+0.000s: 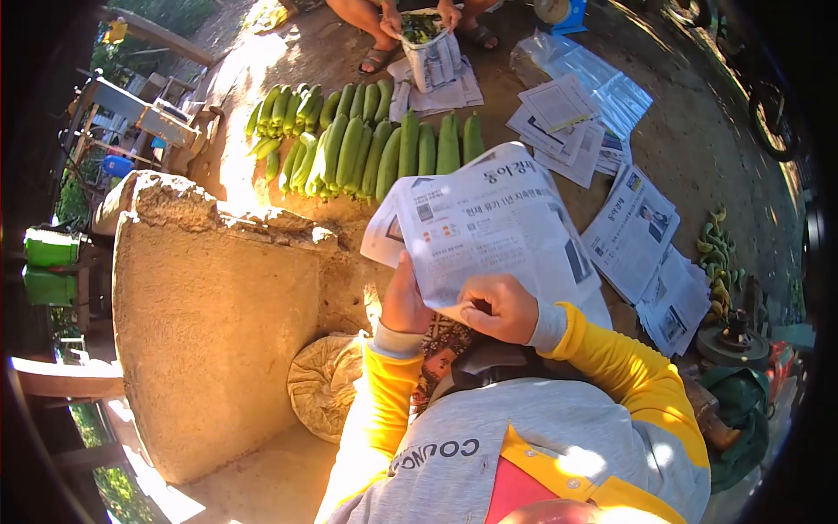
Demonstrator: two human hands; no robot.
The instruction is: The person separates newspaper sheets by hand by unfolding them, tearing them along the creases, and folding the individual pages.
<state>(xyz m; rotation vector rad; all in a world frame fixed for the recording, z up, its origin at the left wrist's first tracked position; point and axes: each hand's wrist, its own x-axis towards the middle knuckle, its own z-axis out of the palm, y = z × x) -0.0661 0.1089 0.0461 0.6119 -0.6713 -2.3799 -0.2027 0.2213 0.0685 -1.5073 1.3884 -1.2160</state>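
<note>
A printed newspaper (497, 231) is held up over my lap, its sheets partly fanned at the left. My left hand (404, 301) supports its lower left edge, the thumb upright beside the paper and the other fingers behind it. My right hand (499, 307) pinches the bottom edge, fingers curled. Just beyond the paper, long green vegetables (349, 157) lie in rows on the ground. Beside them at the right, more newspapers (633, 227) are spread out.
Across from me, a person's hands (448, 14) hold a newspaper-wrapped bundle (432, 63) of greens. A clear plastic sheet (602, 79) lies at upper right. Left of me stand a concrete block (209, 332) and a round tan cushion (327, 384). Small curved vegetables (717, 262) lie far right.
</note>
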